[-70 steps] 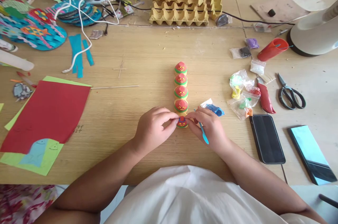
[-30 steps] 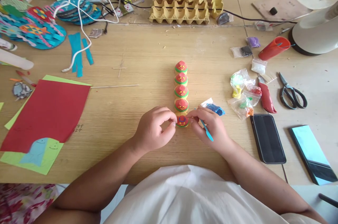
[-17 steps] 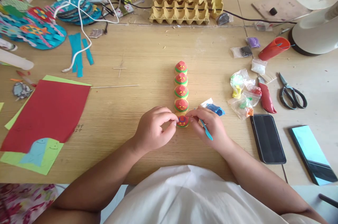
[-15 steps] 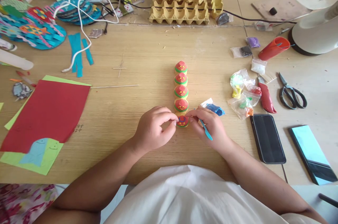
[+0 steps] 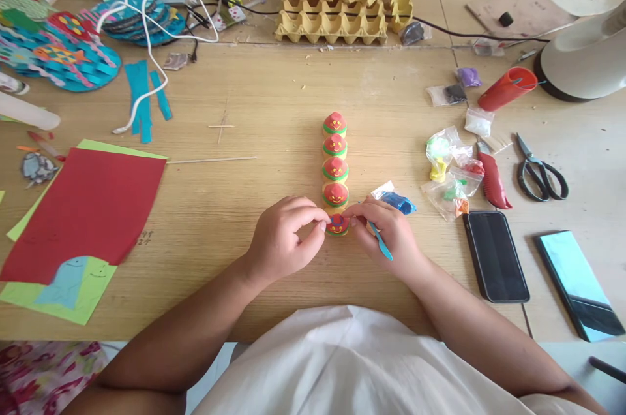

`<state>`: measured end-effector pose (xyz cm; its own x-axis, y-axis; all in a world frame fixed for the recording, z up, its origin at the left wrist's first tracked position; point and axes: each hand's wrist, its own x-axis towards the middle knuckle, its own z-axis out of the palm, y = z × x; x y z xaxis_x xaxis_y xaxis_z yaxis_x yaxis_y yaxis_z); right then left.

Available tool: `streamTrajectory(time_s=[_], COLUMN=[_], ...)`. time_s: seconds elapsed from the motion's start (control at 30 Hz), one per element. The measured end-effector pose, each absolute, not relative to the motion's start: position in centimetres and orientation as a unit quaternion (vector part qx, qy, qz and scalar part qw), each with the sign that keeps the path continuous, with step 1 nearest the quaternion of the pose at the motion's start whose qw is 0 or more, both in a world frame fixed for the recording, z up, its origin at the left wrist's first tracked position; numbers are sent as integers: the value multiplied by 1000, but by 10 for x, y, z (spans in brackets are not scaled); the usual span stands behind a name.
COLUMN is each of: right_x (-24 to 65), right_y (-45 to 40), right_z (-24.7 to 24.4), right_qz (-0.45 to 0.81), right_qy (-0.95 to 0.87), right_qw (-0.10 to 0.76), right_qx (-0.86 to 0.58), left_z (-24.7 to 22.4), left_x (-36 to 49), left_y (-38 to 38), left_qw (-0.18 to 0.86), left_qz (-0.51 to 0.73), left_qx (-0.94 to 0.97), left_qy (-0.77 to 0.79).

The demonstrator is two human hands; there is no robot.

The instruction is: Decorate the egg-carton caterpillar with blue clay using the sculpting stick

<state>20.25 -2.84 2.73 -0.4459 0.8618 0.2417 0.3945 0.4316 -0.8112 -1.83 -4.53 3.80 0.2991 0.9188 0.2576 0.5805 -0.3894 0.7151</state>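
Note:
A column of several egg-carton cups (image 5: 335, 169) with red tops, green bands and small yellow faces runs away from me. The nearest cup (image 5: 338, 226) has blue pieces on its red top. On its left side, my left hand (image 5: 288, 239) touches it with the fingertips closed; anything between them is too small to make out. My right hand (image 5: 386, 232) is at the cup's right side, its fingers closed around a small blue plastic tool (image 5: 380, 242) that points down toward me. A packet of blue clay (image 5: 398, 201) lies just beyond the right hand.
Two phones (image 5: 497, 258), black scissors (image 5: 542, 173), a red cutter (image 5: 494, 180), clay bags (image 5: 454, 190) and a red cup (image 5: 508, 89) are at the right. Red paper (image 5: 92, 206) and thin sticks (image 5: 212, 159) lie left. Egg cartons (image 5: 332, 20) and a black cable cross the back.

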Motion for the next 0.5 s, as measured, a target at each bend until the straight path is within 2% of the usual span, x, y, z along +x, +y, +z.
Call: streamTrajectory(time_s=[0.23,0.5], right_x=[203,206], right_y=[-29,-32], right_z=[28,25], right_qz=[343,284], right_qy=[-777,-812], right_qw=[339,326], right_qx=[-404,-393], left_z=[35,33], left_x=[-19,-18], left_y=[-44,-51], left_qw=[230,132], left_qz=[346,331], left_qx=[764,796], left_qy=[493,489])
